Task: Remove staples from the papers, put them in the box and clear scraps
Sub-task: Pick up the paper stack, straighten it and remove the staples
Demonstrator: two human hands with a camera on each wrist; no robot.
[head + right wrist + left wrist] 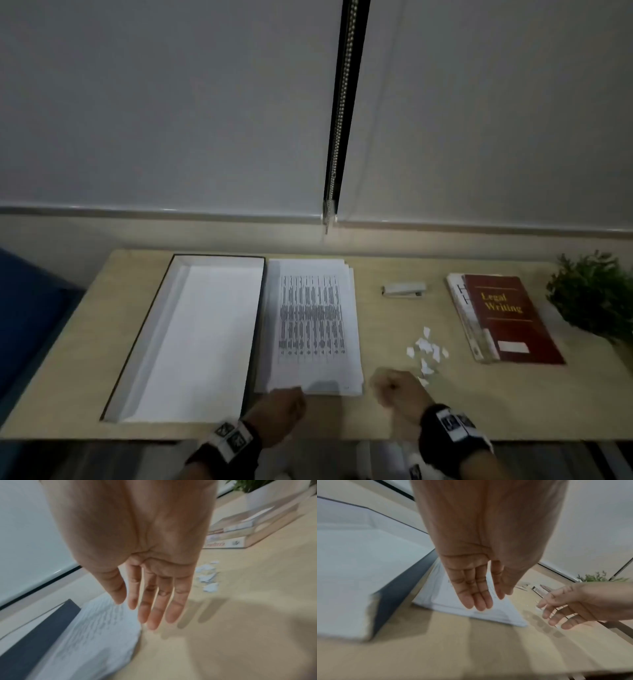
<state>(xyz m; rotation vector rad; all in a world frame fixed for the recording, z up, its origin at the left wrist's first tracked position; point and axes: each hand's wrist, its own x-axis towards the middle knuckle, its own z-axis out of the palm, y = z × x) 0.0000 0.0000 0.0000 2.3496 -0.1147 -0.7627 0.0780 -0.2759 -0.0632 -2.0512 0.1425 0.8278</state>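
We can't really read the print on the papers point(310, 315), it's just smeared dark rows, and any staples are way too small for us to pick out. Both the left hand point(279, 409) and right hand point(397, 389) come out motion-blurred in the head view. The plant point(596, 294) is cut off by the right edge, and the box point(351, 574) runs off the left of the left wrist view.

Table point(479, 404) pale matt wood-look; papers point(311, 325) and scraps point(425, 349) paper; book point(503, 315) cover glossy.
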